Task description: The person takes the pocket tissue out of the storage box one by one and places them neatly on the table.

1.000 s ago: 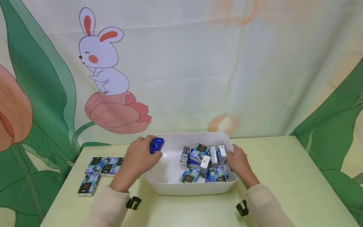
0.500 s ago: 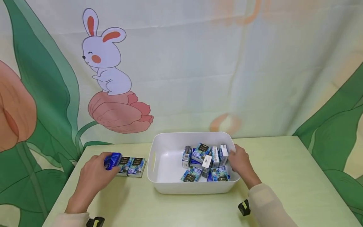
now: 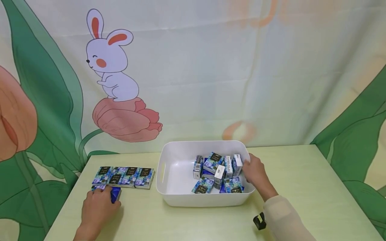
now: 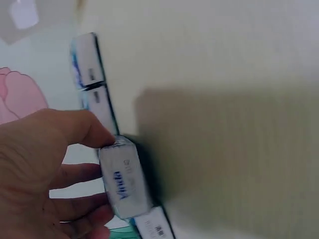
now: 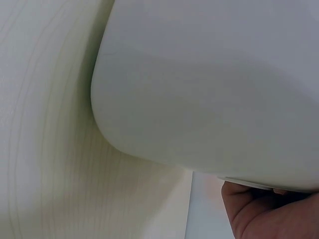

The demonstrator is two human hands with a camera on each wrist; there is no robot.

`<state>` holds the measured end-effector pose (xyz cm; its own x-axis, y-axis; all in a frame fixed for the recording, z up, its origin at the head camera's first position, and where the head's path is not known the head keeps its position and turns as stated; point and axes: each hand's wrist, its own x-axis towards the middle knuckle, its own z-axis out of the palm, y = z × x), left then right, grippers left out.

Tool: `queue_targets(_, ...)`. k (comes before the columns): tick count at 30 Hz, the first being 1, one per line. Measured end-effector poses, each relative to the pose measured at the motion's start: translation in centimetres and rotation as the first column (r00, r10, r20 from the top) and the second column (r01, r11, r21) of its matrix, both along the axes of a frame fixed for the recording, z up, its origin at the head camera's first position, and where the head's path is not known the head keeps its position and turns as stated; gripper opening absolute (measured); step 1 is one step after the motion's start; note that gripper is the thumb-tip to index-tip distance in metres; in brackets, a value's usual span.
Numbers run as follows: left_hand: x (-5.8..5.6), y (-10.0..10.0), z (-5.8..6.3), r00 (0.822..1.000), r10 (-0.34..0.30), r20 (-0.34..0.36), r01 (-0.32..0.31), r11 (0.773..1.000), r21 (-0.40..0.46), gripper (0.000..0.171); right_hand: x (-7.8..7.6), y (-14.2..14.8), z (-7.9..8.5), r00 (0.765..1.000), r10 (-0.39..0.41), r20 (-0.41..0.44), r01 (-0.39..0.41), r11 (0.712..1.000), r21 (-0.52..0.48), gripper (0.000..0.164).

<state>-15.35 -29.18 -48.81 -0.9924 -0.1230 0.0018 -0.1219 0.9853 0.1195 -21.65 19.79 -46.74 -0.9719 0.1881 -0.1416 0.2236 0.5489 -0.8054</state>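
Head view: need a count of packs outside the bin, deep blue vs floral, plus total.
Deep blue: 1, the deep blue pack pinched in the left hand
Floral: 5, four in the back row and one front floral pack mostly hidden by that hand
Total: 6 packs in sight outside the white bin

Toward the far edge of your wood-grained table [image 3: 316, 190], you have a smooth plastic-looking bin [image 3: 205, 201]; near the table's left edge, a glossy blue packet [image 3: 116, 194] and card-like boxes [image 3: 123, 177]; behind, creased cloth [image 3: 193, 83].
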Motion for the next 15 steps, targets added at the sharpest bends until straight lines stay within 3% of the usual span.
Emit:
queue_targets(3,0.0,0.3,-0.2,0.999,0.002,-0.035,-0.004,0.999,-0.036,0.054,0.0,0.1,0.0,1.0,-0.001,0.003,0.001,1.0,-0.003,0.042)
queue_targets(6,0.0,1.1,0.5,0.994,-0.026,-0.106,0.024,0.999,-0.028,0.048,0.0,0.1,0.1,1.0,0.0,0.007,0.0,1.0,-0.007,0.042)
queue_targets(8,0.0,2.2,1.6,0.978,-0.078,-0.191,0.079,0.997,-0.002,0.048,0.0,0.1,0.0,1.0,0.001,0.007,-0.001,1.0,-0.003,0.041)
queue_targets(11,-0.3,4.7,3.9,0.939,-0.157,-0.307,0.178,0.983,0.042,0.047,-0.1,0.1,-0.1,1.0,0.001,0.005,-0.001,1.0,0.005,0.042)
queue_targets(15,-0.9,8.8,6.9,0.907,-0.223,-0.358,0.272,0.958,0.09,0.045,0.0,0.2,-0.2,1.0,0.005,-0.001,-0.005,1.0,0.002,0.041)
